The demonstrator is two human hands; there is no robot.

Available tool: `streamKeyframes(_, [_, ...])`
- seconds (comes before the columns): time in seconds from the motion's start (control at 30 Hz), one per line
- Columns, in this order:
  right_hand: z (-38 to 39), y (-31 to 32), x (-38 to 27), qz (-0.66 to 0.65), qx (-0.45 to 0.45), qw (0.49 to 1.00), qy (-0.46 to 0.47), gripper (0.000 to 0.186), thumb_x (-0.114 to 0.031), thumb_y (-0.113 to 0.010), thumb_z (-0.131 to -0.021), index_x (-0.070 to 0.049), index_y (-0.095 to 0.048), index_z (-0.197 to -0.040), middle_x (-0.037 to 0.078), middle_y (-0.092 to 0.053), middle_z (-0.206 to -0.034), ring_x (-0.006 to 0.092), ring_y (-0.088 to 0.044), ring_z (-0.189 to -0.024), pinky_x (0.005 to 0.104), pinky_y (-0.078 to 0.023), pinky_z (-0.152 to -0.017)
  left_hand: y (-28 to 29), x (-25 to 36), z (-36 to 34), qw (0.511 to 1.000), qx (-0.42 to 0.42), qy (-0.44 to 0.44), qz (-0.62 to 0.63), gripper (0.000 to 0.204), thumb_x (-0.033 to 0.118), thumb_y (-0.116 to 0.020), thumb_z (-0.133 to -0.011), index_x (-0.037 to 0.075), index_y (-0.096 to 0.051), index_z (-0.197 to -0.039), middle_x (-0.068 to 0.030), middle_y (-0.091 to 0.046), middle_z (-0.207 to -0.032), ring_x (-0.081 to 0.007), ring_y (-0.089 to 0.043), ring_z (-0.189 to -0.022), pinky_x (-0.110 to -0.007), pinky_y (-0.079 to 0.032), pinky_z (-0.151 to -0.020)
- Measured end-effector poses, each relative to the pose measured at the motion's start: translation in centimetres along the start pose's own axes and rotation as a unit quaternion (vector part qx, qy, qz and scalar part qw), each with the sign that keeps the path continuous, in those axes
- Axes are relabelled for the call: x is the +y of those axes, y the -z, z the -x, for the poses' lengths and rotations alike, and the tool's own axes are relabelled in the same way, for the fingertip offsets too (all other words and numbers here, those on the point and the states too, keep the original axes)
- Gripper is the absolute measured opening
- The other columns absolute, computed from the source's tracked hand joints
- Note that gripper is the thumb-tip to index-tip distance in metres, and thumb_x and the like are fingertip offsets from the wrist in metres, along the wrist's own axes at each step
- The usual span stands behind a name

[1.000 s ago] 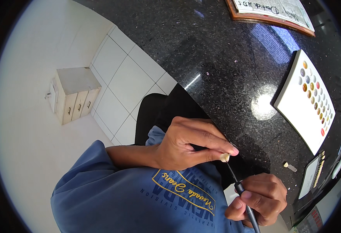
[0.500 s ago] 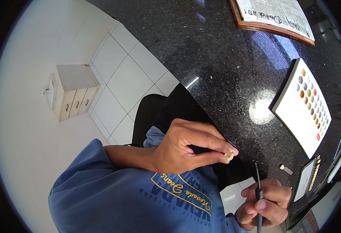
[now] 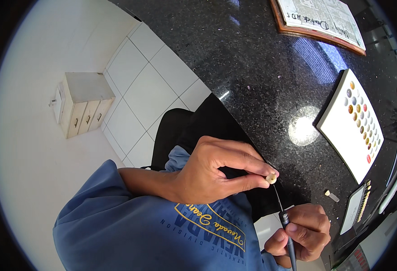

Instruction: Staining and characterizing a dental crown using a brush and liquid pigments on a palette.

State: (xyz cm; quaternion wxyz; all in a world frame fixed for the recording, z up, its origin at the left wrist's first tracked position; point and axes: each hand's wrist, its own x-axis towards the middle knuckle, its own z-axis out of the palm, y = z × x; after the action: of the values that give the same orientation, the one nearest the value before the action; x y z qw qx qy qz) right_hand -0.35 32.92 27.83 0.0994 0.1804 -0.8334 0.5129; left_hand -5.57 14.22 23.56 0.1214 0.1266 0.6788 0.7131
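Observation:
Between the thumb and fingertips of my left hand sits a small cream tooth crown, with a dark spot in its upper face. My right hand grips a slim dark-handled tool like a pen. Its thin tip reaches up to the crown's near right edge; whether it touches cannot be made out. Both hands are at the front edge of the black speckled counter.
A white palette with rows of coloured wells lies to the right. Nearer are a loose tooth shade tab and a shade guide. A newspaper-covered board lies far back. A drawer cabinet stands left on the tiled floor.
My right hand has moved left and brought the tool's tip from a gap away up to the crown. My left hand has shifted the crown slightly right and upward.

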Motion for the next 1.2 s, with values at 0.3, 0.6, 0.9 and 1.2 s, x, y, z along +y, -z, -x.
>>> streamKeyframes(0.3, [0.09,-0.20,0.15,0.011,0.010,1.000,0.003,0.022,-0.011,-0.066,-0.076,-0.006,-0.045,-0.080,0.008,-0.050,-0.069,0.0151,-0.049,-0.052,0.0259,-0.042,-0.047,0.03,-0.16,0.01,1.000,-0.001,-0.006,0.001,0.015,-0.001,-0.073,-0.071,0.001,-0.071,-0.086,-0.0126,-0.069,-0.079,-0.0152,-0.068,-0.068,-0.021,-0.054,-0.058])
streamKeyframes(0.6, [0.02,-0.25,0.17,0.007,0.012,1.000,0.003,0.021,-0.013,-0.066,-0.076,-0.006,-0.047,-0.080,0.008,-0.051,-0.069,0.0152,-0.049,-0.052,0.0259,-0.042,-0.046,0.12,-0.12,-0.01,1.000,-0.007,-0.002,-0.005,0.016,-0.001,-0.074,-0.070,0.001,-0.071,-0.086,-0.0124,-0.069,-0.079,-0.0150,-0.067,-0.068,-0.021,-0.053,-0.058])
streamKeyframes(0.9, [0.02,-0.16,0.18,0.009,0.009,1.000,0.006,0.021,-0.014,-0.067,-0.076,-0.005,-0.048,-0.080,0.008,-0.052,-0.070,0.0153,-0.050,-0.051,0.0266,-0.042,-0.046,0.17,-0.19,-0.01,1.000,-0.014,-0.008,-0.005,0.017,-0.003,-0.072,-0.071,0.000,-0.070,-0.088,-0.0128,-0.068,-0.079,-0.0147,-0.067,-0.068,-0.021,-0.054,-0.059])
streamKeyframes(1.2, [0.00,-0.15,0.25,0.005,0.011,1.000,0.009,0.021,-0.012,-0.067,-0.075,-0.005,-0.047,-0.080,0.008,-0.051,-0.070,0.0151,-0.050,-0.051,0.0263,-0.042,-0.045,0.10,-0.21,-0.06,1.000,-0.011,-0.016,-0.003,0.017,-0.004,-0.072,-0.071,-0.001,-0.070,-0.088,-0.0132,-0.068,-0.079,-0.0153,-0.067,-0.067,-0.020,-0.054,-0.059])
